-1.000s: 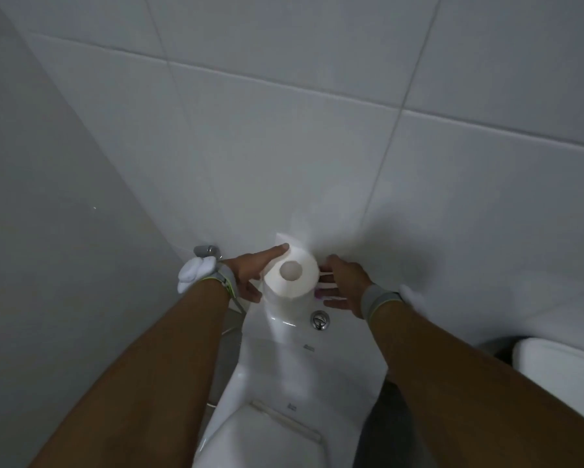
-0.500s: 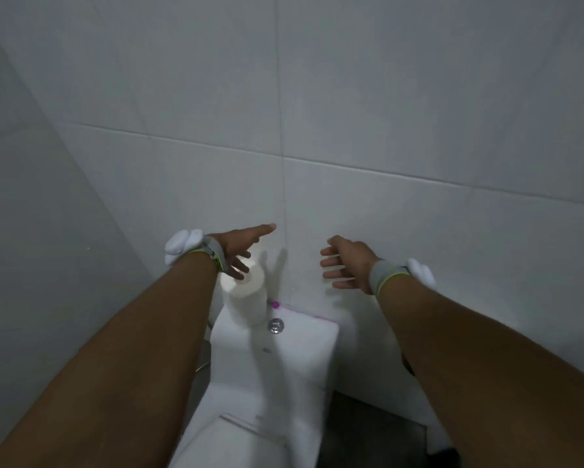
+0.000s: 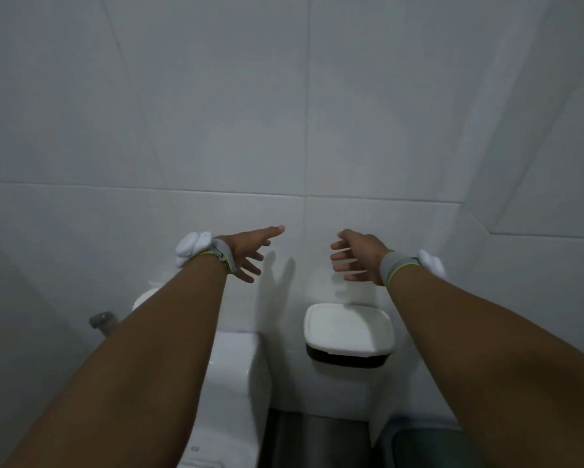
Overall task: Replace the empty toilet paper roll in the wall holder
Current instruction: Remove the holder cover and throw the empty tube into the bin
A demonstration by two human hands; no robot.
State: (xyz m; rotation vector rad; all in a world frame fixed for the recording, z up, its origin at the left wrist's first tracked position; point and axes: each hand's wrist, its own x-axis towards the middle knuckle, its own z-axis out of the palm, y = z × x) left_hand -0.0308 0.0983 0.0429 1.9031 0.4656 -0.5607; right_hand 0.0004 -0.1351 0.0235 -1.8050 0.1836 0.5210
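A white wall holder (image 3: 348, 329) with a closed flip lid and a dark underside hangs on the tiled wall, right of the toilet tank (image 3: 233, 366). What is inside it is hidden. A sliver of the white toilet paper roll (image 3: 142, 296) shows on the tank's left, mostly behind my left forearm. My left hand (image 3: 248, 253) hovers above the tank with straight spread fingers, holding nothing. Just above the holder, my right hand (image 3: 358, 258) hangs in the air, its fingers loosely bent and empty.
White tiled walls close in at the back and right. A metal pipe fitting (image 3: 102, 320) sticks out left of the tank. A dark bin (image 3: 422, 447) sits on the floor at the bottom right, below the holder.
Both hands came off the roll, which stays on the tank. The view swung right and the wall holder came into sight under my right hand.
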